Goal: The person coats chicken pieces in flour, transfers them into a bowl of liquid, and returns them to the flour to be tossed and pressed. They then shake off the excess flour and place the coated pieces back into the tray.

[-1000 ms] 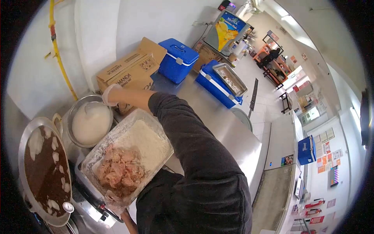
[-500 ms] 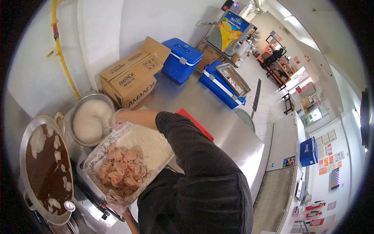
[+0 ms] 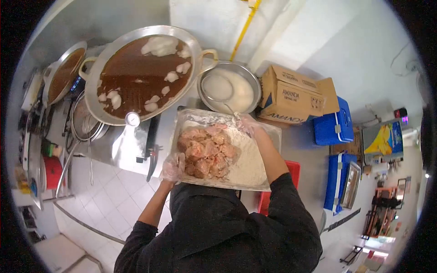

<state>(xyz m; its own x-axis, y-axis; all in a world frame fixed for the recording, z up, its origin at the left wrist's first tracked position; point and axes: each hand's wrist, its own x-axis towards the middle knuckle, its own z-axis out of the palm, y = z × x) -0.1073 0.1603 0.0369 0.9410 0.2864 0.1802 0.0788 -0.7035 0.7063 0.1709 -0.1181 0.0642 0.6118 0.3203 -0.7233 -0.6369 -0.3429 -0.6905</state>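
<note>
A metal tray (image 3: 274, 136) holds pale flour on its right and a heap of raw, pinkish meat pieces (image 3: 207, 152) on its left. My left hand (image 3: 173, 168), in a clear glove, grips the tray's left edge. Beyond the tray is a steel bowl (image 3: 257, 93) of milky white liquid, with a round wire strainer (image 3: 217, 87) in it. My right hand (image 3: 248, 124), also gloved, is closed on the strainer's handle above the tray's far edge; its fingertips are partly hidden.
A large two-handled pan (image 3: 192, 50) of brown liquid with white floating lumps and a dial thermometer (image 3: 132, 119) stands at the back left. An AMANDA carton (image 3: 291, 98) and blue coolers (image 3: 330, 129) stand to the right. A red tray (image 3: 293, 175) lies beside the metal tray.
The view has swung left and rotated, showing more pans and the floor at left. My right hand stays near the bowl and my left hand at the tray; the strainer now shows clearly.
</note>
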